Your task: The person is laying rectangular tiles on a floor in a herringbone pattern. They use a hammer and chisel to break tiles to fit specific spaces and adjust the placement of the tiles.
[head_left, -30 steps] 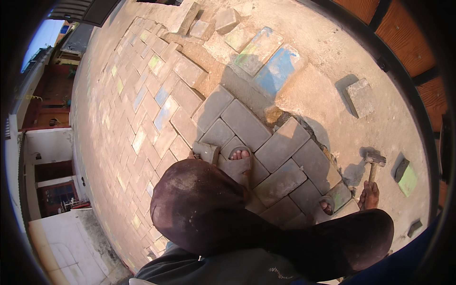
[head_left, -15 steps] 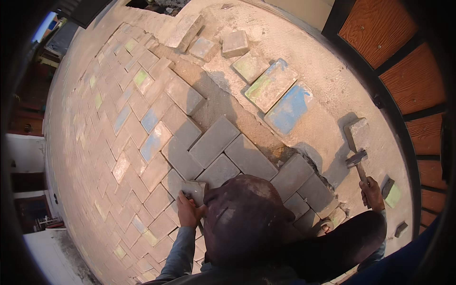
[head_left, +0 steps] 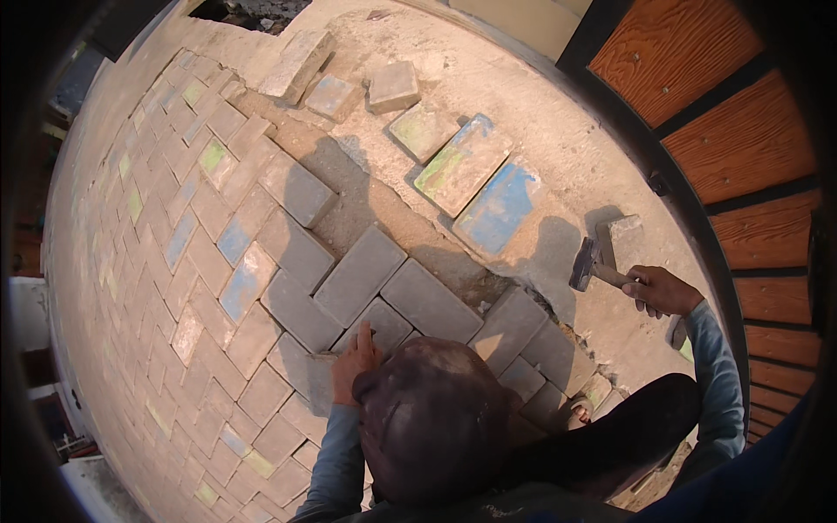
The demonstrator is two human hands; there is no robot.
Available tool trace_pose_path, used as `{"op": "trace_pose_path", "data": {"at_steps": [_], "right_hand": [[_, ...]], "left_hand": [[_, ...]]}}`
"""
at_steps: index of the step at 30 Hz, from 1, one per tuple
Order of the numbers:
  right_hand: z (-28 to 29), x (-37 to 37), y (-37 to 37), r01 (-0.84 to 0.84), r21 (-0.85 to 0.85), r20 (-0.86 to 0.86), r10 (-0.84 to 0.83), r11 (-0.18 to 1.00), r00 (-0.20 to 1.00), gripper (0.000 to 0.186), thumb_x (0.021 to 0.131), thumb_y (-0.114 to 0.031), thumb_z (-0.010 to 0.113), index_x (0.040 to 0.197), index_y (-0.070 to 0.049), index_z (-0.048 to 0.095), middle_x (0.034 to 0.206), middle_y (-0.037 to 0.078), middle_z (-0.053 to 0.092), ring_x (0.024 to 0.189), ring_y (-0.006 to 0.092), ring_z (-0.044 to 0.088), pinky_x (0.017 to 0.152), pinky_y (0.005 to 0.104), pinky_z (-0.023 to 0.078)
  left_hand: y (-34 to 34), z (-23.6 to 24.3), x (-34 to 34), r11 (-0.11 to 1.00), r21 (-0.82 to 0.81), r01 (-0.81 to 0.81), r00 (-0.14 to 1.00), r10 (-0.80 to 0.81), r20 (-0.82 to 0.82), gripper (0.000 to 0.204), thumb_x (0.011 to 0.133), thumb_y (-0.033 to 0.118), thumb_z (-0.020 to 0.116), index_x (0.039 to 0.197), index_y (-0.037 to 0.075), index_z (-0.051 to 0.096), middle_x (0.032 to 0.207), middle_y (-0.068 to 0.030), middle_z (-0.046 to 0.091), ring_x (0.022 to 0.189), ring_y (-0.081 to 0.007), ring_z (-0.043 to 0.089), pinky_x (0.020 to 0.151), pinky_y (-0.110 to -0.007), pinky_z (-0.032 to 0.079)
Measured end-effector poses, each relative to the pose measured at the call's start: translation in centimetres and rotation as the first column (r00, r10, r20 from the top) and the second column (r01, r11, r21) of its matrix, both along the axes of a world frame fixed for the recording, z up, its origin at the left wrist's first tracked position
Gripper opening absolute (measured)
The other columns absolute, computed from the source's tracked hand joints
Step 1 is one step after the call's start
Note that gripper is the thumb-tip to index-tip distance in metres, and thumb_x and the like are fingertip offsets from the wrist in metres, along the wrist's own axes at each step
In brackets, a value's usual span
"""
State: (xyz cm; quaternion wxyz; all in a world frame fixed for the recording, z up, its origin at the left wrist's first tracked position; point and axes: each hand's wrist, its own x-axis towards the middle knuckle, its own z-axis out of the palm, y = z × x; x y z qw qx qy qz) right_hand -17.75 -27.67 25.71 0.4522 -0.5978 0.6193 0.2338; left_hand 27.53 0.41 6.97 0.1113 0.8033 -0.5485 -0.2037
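My right hand [head_left: 656, 295] grips a hammer [head_left: 592, 267] by its wooden handle, its dark metal head raised beside a loose grey block [head_left: 623, 228] on sandy concrete. My left hand [head_left: 357, 366] reaches down to a square grey paver [head_left: 390, 322] at the lower middle, fingers drawn together; what lies under them is mostly hidden. Herringbone pavers [head_left: 218, 288] surround it, some with blue or green paint. Beyond them runs a sandy trench [head_left: 384, 200]. My dark-clad knee [head_left: 432, 410] hides the ground below my left hand.
Several loose pavers [head_left: 493, 209] lie beyond the trench, others [head_left: 296, 65] farther back. An orange wood-panelled gate [head_left: 758, 227] with a black frame curves along the right. A dark hole with rubble [head_left: 248, 13] shows at the top. My sandalled foot [head_left: 582, 411] peeks out right of my knee.
My left hand has come forward over the pavers; the block it held is now mostly hidden. My right hand has moved up and left, turning the hammer head leftward. The view has shifted slightly.
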Motion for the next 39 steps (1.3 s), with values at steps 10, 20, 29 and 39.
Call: {"op": "trace_pose_path", "data": {"at_steps": [10,20,29,39], "right_hand": [[-5.8,2.2,-1.4,-0.675,-0.380,-0.407,0.542,0.632,0.736,0.025,0.103,-0.031,0.057,0.100,-0.008,0.064,0.082,0.017,0.071,0.079,0.0364,0.072,0.071,0.0500,0.056],[-6.2,8.1,-0.3,-0.659,-0.495,-0.462,0.472,0.565,0.751,0.016,0.094,-0.026,0.066,0.092,-0.010,0.067,0.080,0.013,0.071,0.077,0.0341,0.071,0.070,0.0500,0.055],[-6.9,3.4,-1.9,-0.577,-0.548,-0.346,0.463,0.606,0.816,0.018,0.097,-0.027,0.062,0.098,-0.011,0.070,0.083,0.015,0.071,0.084,0.0350,0.071,0.073,0.0493,0.055],[-7.8,3.7,-1.6,-0.546,-0.538,-0.348,0.421,0.642,0.838,0.029,0.101,-0.033,0.055,0.096,-0.008,0.069,0.088,0.017,0.071,0.087,0.0394,0.069,0.077,0.0518,0.054]], "left_hand": [[-9.6,-3.9,-5.7,0.991,0.020,0.133,0.984,-0.135,0.114,0.052,0.091,0.041,0.068,0.130,0.009,0.055,0.133,-0.0186,0.056,0.123,-0.0406,0.053,0.102,-0.056,0.042],[-22.8,-4.7,-12.2,0.918,-0.284,-0.276,0.793,0.051,-0.607,0.090,0.096,0.040,0.068,0.148,-0.018,0.026,0.141,-0.0434,0.043,0.129,-0.0556,0.047,0.109,-0.054,0.041],[-20.8,-2.6,-15.6,0.937,-0.348,-0.003,0.965,-0.089,-0.246,0.099,0.089,0.048,0.075,0.150,-0.015,0.029,0.138,-0.0419,0.045,0.122,-0.0481,0.052,0.103,-0.052,0.042],[-28.2,-0.5,-18.7,0.967,-0.200,0.156,0.987,-0.161,-0.006,0.119,0.080,0.050,0.080,0.162,-0.002,0.012,0.136,-0.0383,0.042,0.114,-0.0463,0.049,0.102,-0.054,0.034]]}}
